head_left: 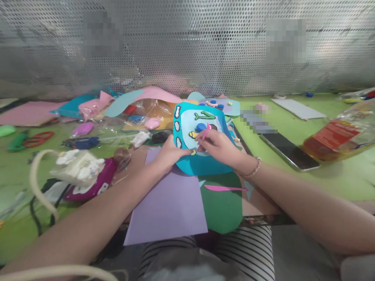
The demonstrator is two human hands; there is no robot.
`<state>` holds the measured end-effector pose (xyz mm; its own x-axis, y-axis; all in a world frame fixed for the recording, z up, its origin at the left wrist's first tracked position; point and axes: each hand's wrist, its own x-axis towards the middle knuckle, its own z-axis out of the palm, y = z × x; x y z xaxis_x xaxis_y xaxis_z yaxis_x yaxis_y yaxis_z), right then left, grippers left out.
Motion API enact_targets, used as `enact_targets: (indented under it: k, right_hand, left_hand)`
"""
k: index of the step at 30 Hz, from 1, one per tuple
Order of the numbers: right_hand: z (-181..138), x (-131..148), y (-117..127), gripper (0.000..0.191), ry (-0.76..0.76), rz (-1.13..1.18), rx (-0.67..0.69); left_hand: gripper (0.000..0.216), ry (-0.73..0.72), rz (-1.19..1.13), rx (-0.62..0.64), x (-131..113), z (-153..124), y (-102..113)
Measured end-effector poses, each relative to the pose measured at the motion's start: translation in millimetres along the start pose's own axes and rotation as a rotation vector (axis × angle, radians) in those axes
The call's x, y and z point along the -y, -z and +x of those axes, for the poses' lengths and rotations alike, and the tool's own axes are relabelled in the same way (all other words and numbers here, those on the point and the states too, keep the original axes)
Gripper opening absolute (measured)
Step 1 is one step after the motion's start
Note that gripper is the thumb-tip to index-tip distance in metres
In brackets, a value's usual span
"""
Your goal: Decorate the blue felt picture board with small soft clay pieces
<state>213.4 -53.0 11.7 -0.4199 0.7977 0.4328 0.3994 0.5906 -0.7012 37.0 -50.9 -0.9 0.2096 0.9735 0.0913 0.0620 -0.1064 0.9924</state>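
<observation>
A blue foam craft board [187,125] with white clouds, a green shape and a blue dot stands tilted up at the table's middle. My left hand [171,153] grips its lower left edge, fingers closed on it. My right hand [218,146] is pinched on a small pink foam piece [206,130] and presses it against the board's pale face. A bracelet sits on my right wrist.
A lilac sheet [170,203] and a green sheet [222,207] lie in front of me, with a pink strip [225,188] on them. A phone [288,150] and a plastic bag [340,134] lie to the right. Scissors [38,138], foam scraps and packets crowd the left.
</observation>
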Motion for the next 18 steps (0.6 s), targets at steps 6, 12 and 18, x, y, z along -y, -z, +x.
enact_targets:
  k: [6,12,18]
  right_hand:
    - [0.0,-1.1,-0.9,0.011,-0.007,0.015,0.010]
    - [0.0,0.2,-1.1,0.011,-0.029,0.040,0.009]
    - [-0.1,-1.1,-2.0,0.010,-0.056,0.074,0.005]
  left_hand:
    - [0.056,0.014,-0.018,-0.016,-1.4,-0.3,-1.1]
    - [0.055,0.023,-0.037,-0.014,-3.0,-2.0,-1.9]
    - [0.057,0.041,-0.038,-0.024,-2.8,-1.5,-2.3]
